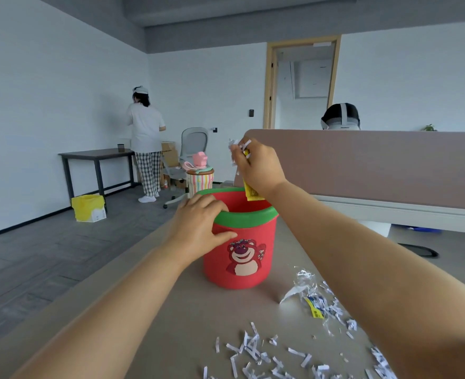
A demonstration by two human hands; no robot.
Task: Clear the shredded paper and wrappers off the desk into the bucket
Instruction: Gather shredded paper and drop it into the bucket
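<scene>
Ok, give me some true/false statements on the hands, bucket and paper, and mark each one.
1. The left hand grips the bucket at its rim. True.
2. The right hand is empty. False: it holds paper shreds and a yellow wrapper above the bucket.
3. The desk is already clear. False: shreds and a clear wrapper lie on it.
4. The bucket stands upright. True.
5. The bucket's rim is blue. False: it is green.

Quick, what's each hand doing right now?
Left hand: gripping the red bucket at its rim.
Right hand: closed on shredded paper and a yellow wrapper, above the bucket.
</scene>
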